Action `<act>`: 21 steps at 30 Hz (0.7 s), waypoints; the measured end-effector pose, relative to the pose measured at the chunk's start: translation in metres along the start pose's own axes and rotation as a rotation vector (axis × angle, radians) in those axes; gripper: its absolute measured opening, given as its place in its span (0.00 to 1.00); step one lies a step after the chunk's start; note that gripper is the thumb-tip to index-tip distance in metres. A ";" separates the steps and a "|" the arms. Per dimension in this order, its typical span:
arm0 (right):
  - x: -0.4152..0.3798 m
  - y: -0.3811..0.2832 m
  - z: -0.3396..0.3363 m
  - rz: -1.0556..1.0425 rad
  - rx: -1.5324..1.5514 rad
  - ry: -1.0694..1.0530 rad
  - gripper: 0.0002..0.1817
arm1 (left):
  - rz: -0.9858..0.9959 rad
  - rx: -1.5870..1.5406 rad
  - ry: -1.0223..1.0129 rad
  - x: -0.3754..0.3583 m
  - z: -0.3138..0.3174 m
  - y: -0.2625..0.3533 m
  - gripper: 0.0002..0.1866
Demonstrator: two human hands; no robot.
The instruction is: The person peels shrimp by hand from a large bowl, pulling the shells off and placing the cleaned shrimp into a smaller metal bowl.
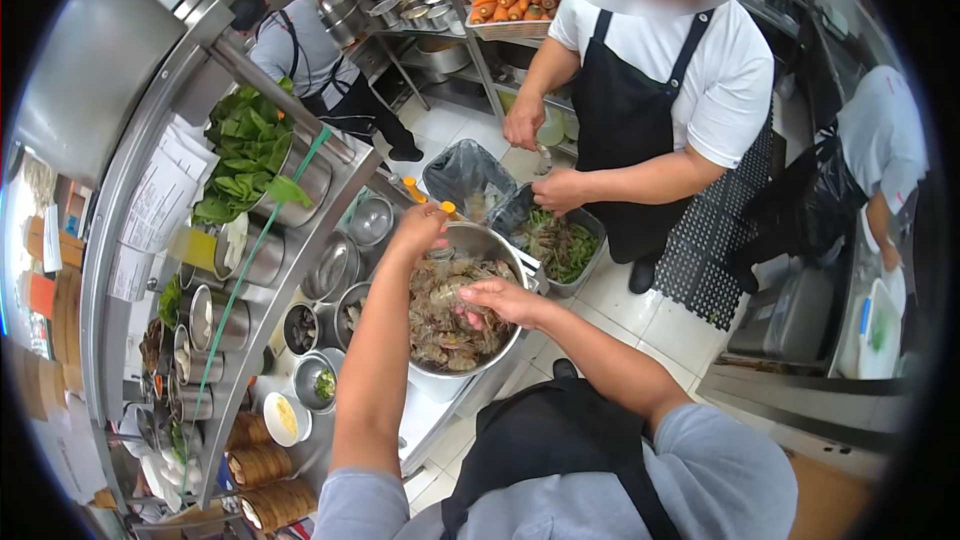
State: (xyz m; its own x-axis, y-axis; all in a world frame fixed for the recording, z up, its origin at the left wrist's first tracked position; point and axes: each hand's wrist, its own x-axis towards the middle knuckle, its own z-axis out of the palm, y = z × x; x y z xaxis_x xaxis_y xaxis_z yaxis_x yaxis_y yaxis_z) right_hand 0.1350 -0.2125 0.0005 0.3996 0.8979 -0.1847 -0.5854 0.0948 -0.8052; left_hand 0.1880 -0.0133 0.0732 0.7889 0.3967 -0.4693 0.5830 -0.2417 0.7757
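The right hand (505, 302) is closed in a pinch, thumb against fingers, with what looks like a single shrimp (456, 292) between them. The left hand (420, 232) is curled near the rim; an orange piece (447, 207) shows at its fingers, but I cannot tell whether they grip it. Both hands are over a wide steel pot (484, 237), and the pinched shrimp is just above the heap of shrimp (440, 335) that fills much of it.

Beside the pot, on the left, stand a white bowl (269, 412) with yellow contents, a metal bowl (307, 370) with chopped green pieces and several other metal bowls. Leafy greens (240, 145) rise from a steel container on the shelf above them.

Beyond the pot, a grey tub (572, 288) with greens sits on the tiled floor (610, 312), near a black-lined bin (440, 175). A co-worker (632, 100) in a black apron holds both hands above these. Farther back, carrots (515, 2) fill a rack tray, and another person (305, 40) works among metal pots.
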 end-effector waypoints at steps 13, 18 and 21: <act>0.040 -0.008 0.001 0.199 -0.239 -0.146 0.16 | 0.742 0.759 0.109 -0.126 -0.013 -0.070 0.17; 0.045 -0.001 0.026 0.265 -0.475 -0.073 0.22 | 0.666 0.827 0.219 -0.133 -0.014 -0.106 0.13; 0.049 0.005 0.036 0.214 -0.661 -0.063 0.25 | 0.630 0.870 0.298 -0.131 -0.011 -0.123 0.09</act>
State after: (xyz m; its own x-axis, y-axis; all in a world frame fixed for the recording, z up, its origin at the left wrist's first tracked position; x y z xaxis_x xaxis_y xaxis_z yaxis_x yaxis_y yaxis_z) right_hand 0.1260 -0.1526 0.0080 0.2699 0.8930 -0.3602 -0.0861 -0.3502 -0.9327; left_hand 0.0107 -0.0254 0.0438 0.9815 0.1534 0.1146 0.1247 -0.9664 0.2249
